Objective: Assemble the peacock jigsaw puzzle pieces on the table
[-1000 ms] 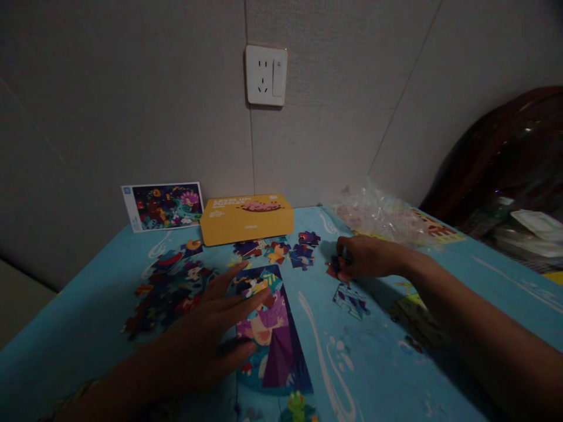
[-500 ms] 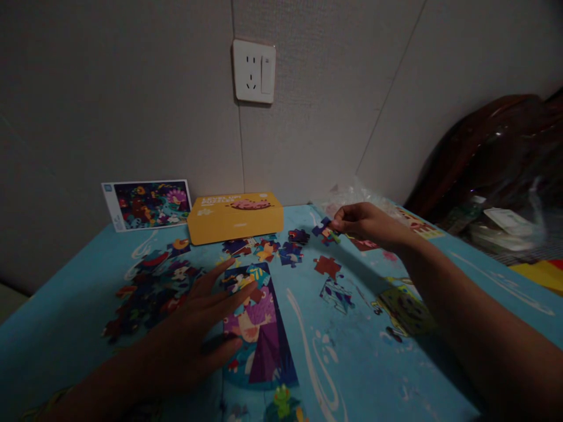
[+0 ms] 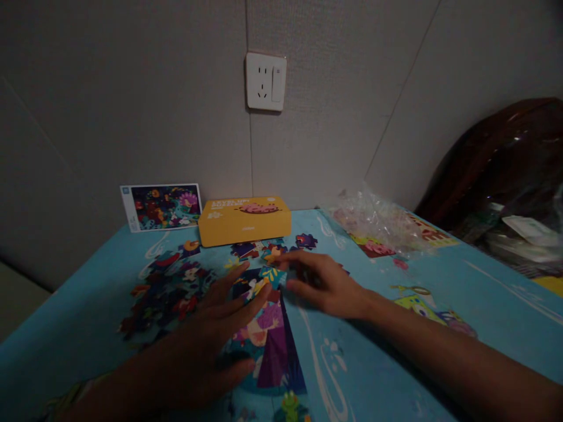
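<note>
Puzzle strip (image 3: 273, 351), flat on the blue tablecloth (image 3: 373, 375), just in front of the orange box (image 3: 245, 223) and partly under the left hand (image 3: 202, 334). Compared with a half second before: right hand (image 3: 332, 287) brought in from beside the plastic bag (image 3: 380, 220) to the strip's far end, the dark piece no longer visible at its fingertips. Left hand still spread, fingers apart. Right hand half curled, thumb and forefinger a little apart; cannot tell whether pinching anything. To count: two hands, one strip, one box, one picture card (image 3: 166, 206), one bag, one wall socket (image 3: 266, 82). Loose pieces (image 3: 169, 293) heaped left of the strip, too dark to count. One purple piece (image 3: 307, 241) clear of the others, near the box's right corner. Reddish and pale blue pieces now hidden behind the right hand and forearm. Strip's near left side covered by the left hand; both forearms cut off by the frame.
</note>
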`<state>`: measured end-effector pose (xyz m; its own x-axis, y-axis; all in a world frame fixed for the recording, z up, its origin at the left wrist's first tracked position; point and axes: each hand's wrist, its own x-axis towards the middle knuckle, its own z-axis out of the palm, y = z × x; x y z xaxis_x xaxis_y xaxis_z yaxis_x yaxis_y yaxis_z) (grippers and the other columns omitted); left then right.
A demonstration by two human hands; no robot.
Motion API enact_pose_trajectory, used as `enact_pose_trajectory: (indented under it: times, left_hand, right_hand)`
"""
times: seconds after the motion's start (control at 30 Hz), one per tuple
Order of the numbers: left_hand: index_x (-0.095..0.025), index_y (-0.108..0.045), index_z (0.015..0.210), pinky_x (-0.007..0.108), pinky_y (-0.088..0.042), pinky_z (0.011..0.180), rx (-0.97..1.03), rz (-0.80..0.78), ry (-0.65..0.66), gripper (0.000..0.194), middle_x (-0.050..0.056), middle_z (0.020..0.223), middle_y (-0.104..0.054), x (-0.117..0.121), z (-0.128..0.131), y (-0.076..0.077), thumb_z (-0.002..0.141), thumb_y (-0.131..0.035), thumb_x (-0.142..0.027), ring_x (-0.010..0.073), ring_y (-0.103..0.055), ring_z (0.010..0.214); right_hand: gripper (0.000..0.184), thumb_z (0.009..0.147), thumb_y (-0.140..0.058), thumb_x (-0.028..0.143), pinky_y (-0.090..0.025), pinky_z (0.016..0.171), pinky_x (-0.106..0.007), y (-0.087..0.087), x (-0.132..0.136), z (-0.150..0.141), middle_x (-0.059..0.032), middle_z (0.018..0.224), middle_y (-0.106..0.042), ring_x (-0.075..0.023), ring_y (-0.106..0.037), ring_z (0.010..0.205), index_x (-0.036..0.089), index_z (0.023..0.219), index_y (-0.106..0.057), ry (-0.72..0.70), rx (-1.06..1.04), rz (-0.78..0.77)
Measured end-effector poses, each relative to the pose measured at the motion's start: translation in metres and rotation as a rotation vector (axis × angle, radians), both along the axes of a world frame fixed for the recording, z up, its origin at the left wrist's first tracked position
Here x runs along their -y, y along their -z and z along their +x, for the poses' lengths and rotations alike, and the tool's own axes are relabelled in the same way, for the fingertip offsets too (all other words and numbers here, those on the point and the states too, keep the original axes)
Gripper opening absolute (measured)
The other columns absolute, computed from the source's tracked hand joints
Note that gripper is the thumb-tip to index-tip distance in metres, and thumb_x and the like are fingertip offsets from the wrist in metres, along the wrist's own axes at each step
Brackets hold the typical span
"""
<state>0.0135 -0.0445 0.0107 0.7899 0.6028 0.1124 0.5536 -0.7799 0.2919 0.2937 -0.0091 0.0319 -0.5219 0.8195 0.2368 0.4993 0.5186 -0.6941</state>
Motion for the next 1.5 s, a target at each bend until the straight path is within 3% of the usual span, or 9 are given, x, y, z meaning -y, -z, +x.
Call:
enact_pose_trajectory:
  times: [0.2,0.33,0.43,0.53,0.77,1.0,1.17,1.33,1.5]
  left_hand:
    - [-0.029,0.004,0.159,0.068,-0.026,0.115,0.014,-0.050,0.089,0.109,0.009,0.164,-0.025,0.006,0.004,-0.002,0.079,-0.070,-0.026,0.0424,0.005,0.150]
    - [-0.035,-0.002,0.159,0.072,-0.022,0.114,0.001,-0.046,0.029,0.105,0.006,0.167,-0.011,0.002,0.001,-0.002,0.080,-0.071,-0.031,0.0456,0.000,0.150]
    - [-0.033,-0.002,0.160,0.070,-0.023,0.115,-0.008,0.013,-0.045,0.099,0.005,0.167,-0.009,-0.005,-0.004,0.003,0.084,-0.066,-0.027,0.0434,0.000,0.151]
    - [-0.032,-0.007,0.160,0.065,-0.025,0.117,0.025,0.100,-0.117,0.092,0.005,0.167,-0.012,-0.012,-0.008,0.010,0.087,-0.063,-0.028,0.0419,-0.003,0.152]
    - [-0.033,-0.033,0.154,0.072,-0.023,0.112,0.028,0.207,-0.221,0.074,0.008,0.164,-0.024,-0.018,-0.009,0.019,0.088,-0.064,-0.044,0.0473,-0.015,0.148]
    - [-0.029,-0.047,0.147,0.074,-0.021,0.110,0.006,0.214,-0.316,0.063,0.010,0.160,-0.033,-0.025,-0.011,0.018,0.089,-0.061,-0.049,0.0474,-0.022,0.145]
    - [-0.033,-0.044,0.148,0.074,-0.015,0.111,-0.054,0.225,-0.364,0.064,0.008,0.159,-0.037,-0.037,-0.018,0.013,0.090,-0.059,-0.056,0.0470,-0.018,0.146]
    - [-0.039,-0.046,0.147,0.078,-0.008,0.108,-0.089,0.216,-0.360,0.062,0.007,0.158,-0.039,-0.054,-0.015,0.009,0.090,-0.055,-0.063,0.0498,-0.022,0.143]
    - [-0.030,-0.052,0.143,0.079,-0.006,0.108,-0.128,0.178,-0.332,0.064,0.009,0.151,-0.049,-0.057,-0.009,0.005,0.089,-0.057,-0.064,0.0495,-0.028,0.140]
  right_hand:
    - [0.031,0.089,-0.064,0.044,-0.045,0.057,-0.024,0.013,0.013,-0.022,-0.0038,0.091,-0.069,-0.0141,-0.058,0.070,0.018,0.107,-0.067,-0.085,-0.292,-0.212]
    - [0.030,0.088,-0.058,0.034,-0.039,0.052,-0.026,-0.002,-0.006,0.008,-0.0029,0.074,-0.065,-0.0142,-0.052,0.057,0.015,0.108,-0.070,0.039,0.006,-0.008]
    - [0.029,0.079,-0.054,0.025,-0.045,0.063,-0.032,-0.007,-0.027,0.037,-0.0077,0.079,-0.065,-0.0204,-0.058,0.068,0.013,0.095,-0.075,0.225,0.287,0.209]
    - [0.033,0.074,-0.055,0.024,-0.049,0.078,-0.041,0.002,-0.044,0.052,-0.0119,0.085,-0.066,-0.0277,-0.062,0.082,0.012,0.096,-0.077,0.298,0.427,0.252]
    - [0.045,0.088,-0.060,0.036,-0.042,0.102,-0.050,0.020,-0.047,0.036,-0.0164,0.128,-0.062,-0.0321,-0.056,0.116,0.014,0.126,-0.066,0.119,0.368,0.337]
    - [0.041,0.087,-0.063,0.034,-0.044,0.094,-0.046,0.018,-0.044,0.031,-0.0140,0.112,-0.069,-0.0292,-0.058,0.104,0.015,0.123,-0.065,0.087,0.369,0.313]
    - [0.045,0.083,-0.060,0.026,-0.039,0.100,-0.052,0.018,-0.042,0.025,-0.0155,0.125,-0.062,-0.0327,-0.052,0.116,0.018,0.127,-0.065,0.056,0.436,0.384]
    - [0.046,0.100,-0.044,0.042,-0.019,0.110,-0.067,0.018,-0.036,0.006,-0.0096,0.157,-0.039,-0.0395,-0.030,0.142,0.030,0.144,-0.052,-0.118,0.548,0.438]
    - [0.045,0.104,-0.037,0.045,-0.017,0.110,-0.071,0.016,-0.035,0.005,-0.0102,0.151,-0.049,-0.0400,-0.031,0.143,0.023,0.136,-0.058,-0.087,0.557,0.387]
